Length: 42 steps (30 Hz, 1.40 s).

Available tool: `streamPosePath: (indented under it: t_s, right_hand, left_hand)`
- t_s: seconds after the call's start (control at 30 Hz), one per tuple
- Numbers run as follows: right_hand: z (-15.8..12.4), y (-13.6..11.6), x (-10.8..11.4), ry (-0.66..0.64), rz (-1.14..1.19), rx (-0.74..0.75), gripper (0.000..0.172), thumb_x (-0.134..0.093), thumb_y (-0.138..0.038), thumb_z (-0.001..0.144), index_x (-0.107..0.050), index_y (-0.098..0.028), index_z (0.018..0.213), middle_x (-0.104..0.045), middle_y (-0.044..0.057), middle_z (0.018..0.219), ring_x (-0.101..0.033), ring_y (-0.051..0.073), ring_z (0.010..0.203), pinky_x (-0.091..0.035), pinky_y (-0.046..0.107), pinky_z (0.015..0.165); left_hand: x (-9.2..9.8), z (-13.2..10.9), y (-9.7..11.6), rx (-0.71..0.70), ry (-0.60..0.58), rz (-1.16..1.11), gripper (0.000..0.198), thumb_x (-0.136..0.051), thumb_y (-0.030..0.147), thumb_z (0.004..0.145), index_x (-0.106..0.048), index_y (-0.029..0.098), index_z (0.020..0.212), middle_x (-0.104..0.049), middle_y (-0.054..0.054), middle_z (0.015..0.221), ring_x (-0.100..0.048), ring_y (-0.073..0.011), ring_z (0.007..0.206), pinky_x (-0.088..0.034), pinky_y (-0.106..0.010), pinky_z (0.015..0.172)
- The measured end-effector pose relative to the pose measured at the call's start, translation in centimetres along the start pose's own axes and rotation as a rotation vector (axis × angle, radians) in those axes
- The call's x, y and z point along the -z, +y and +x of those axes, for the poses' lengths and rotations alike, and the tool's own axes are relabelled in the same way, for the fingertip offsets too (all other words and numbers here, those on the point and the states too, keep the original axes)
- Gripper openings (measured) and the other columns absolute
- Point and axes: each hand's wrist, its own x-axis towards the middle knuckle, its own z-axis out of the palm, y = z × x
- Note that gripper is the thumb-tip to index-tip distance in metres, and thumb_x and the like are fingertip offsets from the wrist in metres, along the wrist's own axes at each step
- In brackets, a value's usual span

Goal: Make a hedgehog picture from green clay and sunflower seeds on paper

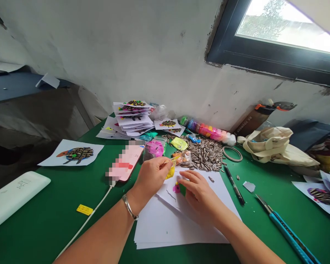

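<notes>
Left hand (151, 178) closed in a pinch on yellow clay (169, 171), the lump partly hidden by the fingers; right hand (198, 194) curled on white paper (181, 227), whether gripping anything hard to tell; pink clay (176, 188) and a green piece (182, 189) show just beside its fingers, partly covered; a clear bag (183, 158) lies just past the pinch; striped sunflower seeds (200, 154) lie beyond; a phone (126, 161) sits left, its screen blurred.
</notes>
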Motion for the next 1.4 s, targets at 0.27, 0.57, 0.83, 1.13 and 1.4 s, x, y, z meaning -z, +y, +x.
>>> streamPosePath:
  t_s: [0.27, 0.57, 0.83, 1.13, 1.4]
  right_hand:
    - [0.3, -1.6, 0.6, -0.025, -0.030, 0.022, 0.031, -0.048, -0.009, 0.085, -0.069, -0.024, 0.102, -0.064, 0.009, 0.119, -0.051, 0.027, 0.115, -0.048, 0.047, 0.094]
    - [0.1, -1.2, 0.0, -0.006, -0.073, 0.072, 0.026, -0.051, -0.014, 0.087, -0.070, -0.025, 0.102, -0.064, 0.010, 0.118, -0.050, 0.029, 0.114, -0.044, 0.052, 0.096]
    - [0.2, -0.7, -0.3, 0.008, 0.076, 0.032, 0.045, -0.045, 0.001, 0.078, -0.067, -0.025, 0.108, -0.065, 0.007, 0.118, -0.051, 0.024, 0.114, -0.046, 0.044, 0.097]
    - [0.7, -1.5, 0.0, -0.046, 0.047, 0.043, 0.030, -0.050, -0.004, 0.082, -0.070, -0.024, 0.091, -0.065, 0.006, 0.114, -0.051, 0.025, 0.111, -0.045, 0.045, 0.095]
    - [0.6, -1.2, -0.2, -0.055, 0.069, 0.057, 0.032, -0.051, -0.004, 0.081, -0.070, -0.024, 0.096, -0.063, 0.007, 0.117, -0.050, 0.026, 0.111, -0.043, 0.045, 0.095]
  left_hand:
    - [0.1, 0.0, 0.2, 0.009, -0.012, 0.004, 0.026, -0.053, 0.035, 0.088, -0.072, 0.019, 0.079, -0.068, -0.001, 0.069, -0.058, -0.0143, 0.066, -0.040, -0.022, 0.057]
    - [0.0, 0.0, 0.1, -0.004, -0.009, 0.021, 0.025, -0.054, 0.035, 0.088, -0.073, 0.019, 0.080, -0.070, -0.001, 0.070, -0.059, -0.0141, 0.065, -0.040, -0.021, 0.056]
    - [-0.1, 0.0, -0.1, -0.001, -0.036, 0.017, 0.026, -0.053, 0.035, 0.088, -0.072, 0.020, 0.078, -0.069, -0.001, 0.070, -0.058, -0.0134, 0.063, -0.039, -0.022, 0.056]
    - [-0.3, 0.0, -0.2, 0.017, -0.066, 0.049, 0.027, -0.051, 0.032, 0.089, -0.067, 0.019, 0.071, -0.062, 0.002, 0.064, -0.050, -0.0116, 0.059, -0.034, -0.021, 0.055]
    - [-0.6, 0.1, -0.5, 0.028, -0.099, 0.056, 0.028, -0.051, 0.031, 0.090, -0.060, 0.019, 0.066, -0.053, 0.005, 0.059, -0.043, -0.0099, 0.056, -0.029, -0.022, 0.053]
